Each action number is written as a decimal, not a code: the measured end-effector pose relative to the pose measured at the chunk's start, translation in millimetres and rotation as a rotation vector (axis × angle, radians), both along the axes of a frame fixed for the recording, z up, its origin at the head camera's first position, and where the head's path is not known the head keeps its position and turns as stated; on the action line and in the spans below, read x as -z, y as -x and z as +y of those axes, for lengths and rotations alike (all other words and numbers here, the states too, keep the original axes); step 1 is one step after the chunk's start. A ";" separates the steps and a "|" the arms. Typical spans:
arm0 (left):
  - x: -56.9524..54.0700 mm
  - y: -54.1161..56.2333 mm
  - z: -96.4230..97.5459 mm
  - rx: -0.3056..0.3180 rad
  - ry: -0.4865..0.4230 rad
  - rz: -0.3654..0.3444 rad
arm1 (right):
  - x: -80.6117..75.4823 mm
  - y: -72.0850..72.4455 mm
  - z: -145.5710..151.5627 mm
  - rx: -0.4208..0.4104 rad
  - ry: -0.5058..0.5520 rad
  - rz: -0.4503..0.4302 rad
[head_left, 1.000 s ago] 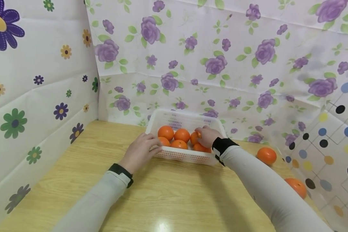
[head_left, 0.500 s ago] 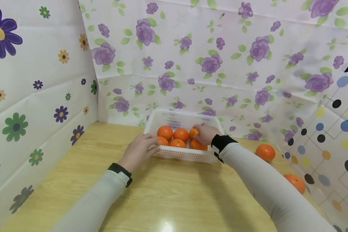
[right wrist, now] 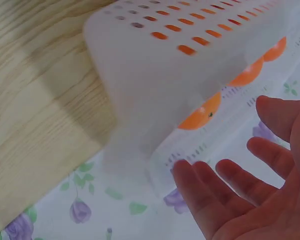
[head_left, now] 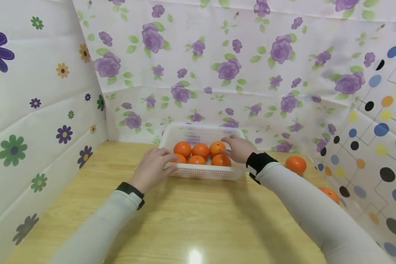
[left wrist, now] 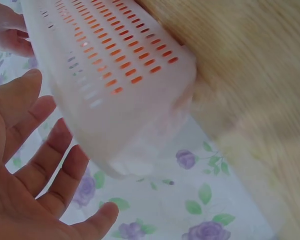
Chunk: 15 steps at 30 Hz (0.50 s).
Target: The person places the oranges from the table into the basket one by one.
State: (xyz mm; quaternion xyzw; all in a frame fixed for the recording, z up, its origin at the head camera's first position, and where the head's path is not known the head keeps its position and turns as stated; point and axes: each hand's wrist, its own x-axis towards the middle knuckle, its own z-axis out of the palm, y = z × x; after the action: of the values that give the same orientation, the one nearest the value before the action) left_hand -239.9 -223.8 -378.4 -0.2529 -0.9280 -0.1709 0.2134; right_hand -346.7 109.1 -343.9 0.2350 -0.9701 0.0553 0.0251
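Note:
A white perforated plastic basket (head_left: 201,173) stands against the back wall with several tangerines (head_left: 198,160) lying in two rows inside. My left hand (head_left: 151,167) is at the basket's left end, fingers spread and loosely bent. The left wrist view shows those fingertips (left wrist: 57,135) beside the rim, gripping nothing. Over the right end of the basket, my right hand (head_left: 240,148) has its fingers apart and holds nothing. Close by it are the back-right tangerine (head_left: 216,148) and the front-right tangerine (head_left: 221,160). In the right wrist view, its fingers (right wrist: 234,182) are spread beside the rim.
Two loose tangerines lie on the wooden table (head_left: 191,212) at the right: one farther back (head_left: 296,165), and a nearer one (head_left: 330,194) partly behind the right sleeve. Floral sheets (head_left: 198,73) rise behind and at the left, a dotted sheet (head_left: 376,165) at the right.
My right hand has let go of the back-right tangerine and drawn back to the right. That tangerine now rests in the basket. The left hand stays by the left end; the head view has shifted slightly.

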 end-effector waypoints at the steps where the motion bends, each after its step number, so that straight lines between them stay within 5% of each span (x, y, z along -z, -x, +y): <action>1: -1.5 -0.7 0.7 -0.003 0.006 0.001 | -1.5 -4.2 2.5 -0.005 0.002 0.015; 15: -18.7 -8.4 17.0 0.008 0.071 -0.026 | -3.9 -48.0 71.8 -0.013 0.011 0.173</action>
State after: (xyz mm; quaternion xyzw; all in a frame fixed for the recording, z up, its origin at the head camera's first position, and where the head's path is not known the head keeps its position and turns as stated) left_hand -231.5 -206.8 -359.6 -0.2620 -0.9351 -0.1423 0.1915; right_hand -298.7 180.9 -340.0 0.2449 -0.9625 0.0404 0.1096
